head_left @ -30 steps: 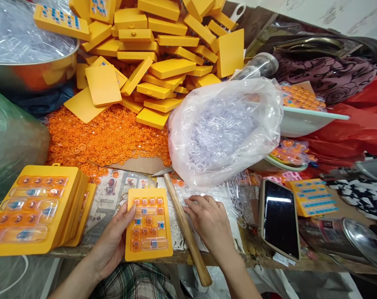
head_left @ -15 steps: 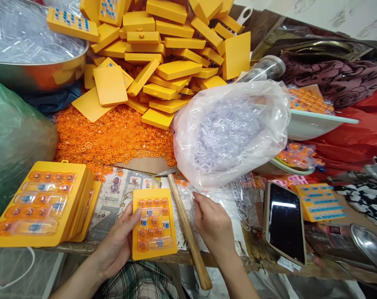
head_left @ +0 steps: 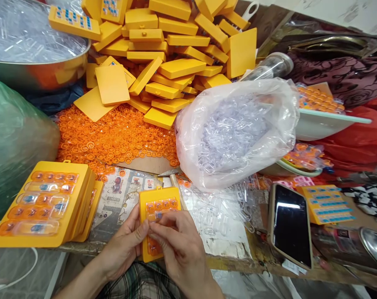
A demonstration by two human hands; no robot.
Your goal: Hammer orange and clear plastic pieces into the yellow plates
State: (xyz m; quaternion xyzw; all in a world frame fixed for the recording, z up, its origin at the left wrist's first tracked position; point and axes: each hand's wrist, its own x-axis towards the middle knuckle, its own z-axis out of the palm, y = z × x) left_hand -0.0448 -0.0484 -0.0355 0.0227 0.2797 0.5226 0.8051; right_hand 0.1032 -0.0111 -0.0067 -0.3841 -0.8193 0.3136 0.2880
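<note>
My left hand (head_left: pixel 126 241) grips the left side of a yellow plastic board (head_left: pixel 144 203), thumb on its front face. Rows of orange rings under clear capsule-shaped covers and a few blue pieces fill this board, though its middle is largely hidden. Over its face, my right hand (head_left: pixel 182 245) is closed in a pinch near the left thumb. Whatever lies between those fingertips is hidden. Behind the board and right hand, a hammer's wooden handle (head_left: pixel 174 181) shows only in part. Small clear plastic pieces (head_left: pixel 211 222) lie on the bench to the right.
Finished-looking yellow boards (head_left: pixel 41 199) stand stacked at left. Orange rings (head_left: pixel 113 133) lie heaped behind, below a pile of yellow cases (head_left: pixel 182 68). A plastic bag (head_left: pixel 191 133) holds clear pieces. A phone (head_left: pixel 291 224) leans at right. A metal bowl (head_left: pixel 51 70) stands far left.
My right hand has moved left from beside the hammer handle onto the board's face. The board has shifted slightly right, and the view has shifted a little.
</note>
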